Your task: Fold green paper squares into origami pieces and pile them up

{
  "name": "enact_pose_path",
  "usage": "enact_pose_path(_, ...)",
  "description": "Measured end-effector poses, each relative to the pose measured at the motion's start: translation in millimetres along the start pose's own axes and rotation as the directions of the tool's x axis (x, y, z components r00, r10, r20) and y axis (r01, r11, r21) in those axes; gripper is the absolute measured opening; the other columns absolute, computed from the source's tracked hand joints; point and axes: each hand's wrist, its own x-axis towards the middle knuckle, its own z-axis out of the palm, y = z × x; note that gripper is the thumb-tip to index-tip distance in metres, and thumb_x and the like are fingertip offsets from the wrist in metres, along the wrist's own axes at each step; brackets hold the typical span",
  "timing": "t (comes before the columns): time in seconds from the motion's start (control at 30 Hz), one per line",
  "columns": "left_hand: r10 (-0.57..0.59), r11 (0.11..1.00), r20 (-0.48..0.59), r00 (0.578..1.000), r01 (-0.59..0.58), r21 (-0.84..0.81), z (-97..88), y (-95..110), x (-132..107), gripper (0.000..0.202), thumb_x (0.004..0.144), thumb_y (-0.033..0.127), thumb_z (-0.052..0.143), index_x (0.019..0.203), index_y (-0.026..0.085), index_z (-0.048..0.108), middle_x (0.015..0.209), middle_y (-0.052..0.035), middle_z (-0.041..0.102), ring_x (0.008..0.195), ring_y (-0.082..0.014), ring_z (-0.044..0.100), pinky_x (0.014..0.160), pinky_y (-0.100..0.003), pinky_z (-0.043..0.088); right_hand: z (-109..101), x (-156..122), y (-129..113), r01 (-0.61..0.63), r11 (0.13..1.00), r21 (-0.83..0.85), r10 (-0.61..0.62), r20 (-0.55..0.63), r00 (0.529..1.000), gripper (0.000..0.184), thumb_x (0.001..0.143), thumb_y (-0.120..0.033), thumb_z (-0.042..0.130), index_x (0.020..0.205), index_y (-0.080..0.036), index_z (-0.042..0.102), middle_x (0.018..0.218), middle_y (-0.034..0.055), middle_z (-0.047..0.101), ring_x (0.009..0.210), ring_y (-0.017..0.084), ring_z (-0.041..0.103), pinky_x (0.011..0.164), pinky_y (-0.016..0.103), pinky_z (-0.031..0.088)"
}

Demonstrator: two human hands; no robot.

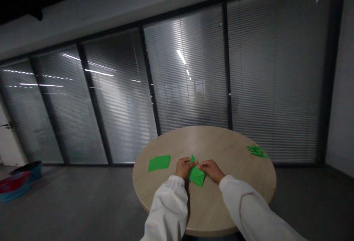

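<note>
the left grip (pixel 183 168) and right grip (pixel 210 171) are closed, pinching the top of a folded green paper (pixel 197 176) on the round wood counter (pixel 210 141). it is light, thin and soft, so hold it by its folded edges. a flat green sheet (pixel 159 163) lies near

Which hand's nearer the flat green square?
Left. The left hand is beside the green square, not touching it; the right hand is farther off, on the far side of the folded paper.
</note>
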Motion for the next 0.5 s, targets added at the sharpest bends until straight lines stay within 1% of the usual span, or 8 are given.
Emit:
enact_pose_path(0.13,0.042,0.997,-0.033,0.999,-0.040,0.069,-3.0,-1,2,0.039,0.038,0.038,0.087,0.043,0.013,0.058,0.037,0.0065,0.043,0.036,-0.0042,0.035,0.039,-0.019,0.025,3,-1,0,0.011,0.999,0.041,-0.011,0.003,1.000,0.045,0.064,-0.059,0.065,0.058,-0.014,0.060,0.054,-0.0031,0.051,0.055,0.012,0.044,0.055,0.023,0.034)
enact_pose_path(0.23,0.067,0.993,-0.057,0.996,-0.061,0.102,-5.8,-6,6,0.037,0.040,0.040,0.085,0.045,0.013,0.060,0.039,0.0057,0.046,0.037,-0.0053,0.038,0.039,-0.019,0.026,5,-1,0,0.007,0.998,0.059,-0.008,0.012,1.000,0.044,0.064,-0.058,0.065,0.060,-0.015,0.059,0.055,-0.0029,0.052,0.056,0.012,0.046,0.056,0.024,0.035)
enact_pose_path(0.33,0.087,0.990,-0.072,0.994,-0.078,0.122,-7.5,-10,9,0.035,0.041,0.039,0.085,0.047,0.013,0.062,0.041,0.0050,0.048,0.038,-0.0063,0.040,0.040,-0.019,0.028,4,-1,0,0.007,0.998,0.055,-0.008,0.013,1.000,0.043,0.064,-0.058,0.065,0.058,-0.015,0.058,0.054,-0.0037,0.051,0.055,0.011,0.045,0.055,0.024,0.035)
enact_pose_path(0.4,0.087,0.989,-0.079,0.993,-0.076,0.127,-7.7,-12,9,0.035,0.041,0.039,0.085,0.049,0.012,0.063,0.041,0.0044,0.050,0.039,-0.0073,0.042,0.041,-0.020,0.029,3,-1,0,0.007,0.998,0.060,-0.008,0.018,1.000,0.042,0.064,-0.056,0.065,0.057,-0.015,0.057,0.053,-0.0038,0.051,0.055,0.011,0.045,0.055,0.024,0.035)
enact_pose_path(0.5,0.066,0.993,-0.077,0.995,-0.058,0.107,-7.1,-13,10,0.037,0.040,0.041,0.085,0.051,0.012,0.065,0.043,0.0027,0.053,0.040,-0.0092,0.045,0.042,-0.021,0.031,2,0,0,0.000,0.998,0.057,-0.001,0.006,1.000,0.040,0.063,-0.054,0.068,0.058,-0.015,0.059,0.055,-0.0024,0.054,0.056,0.012,0.048,0.057,0.024,0.037)
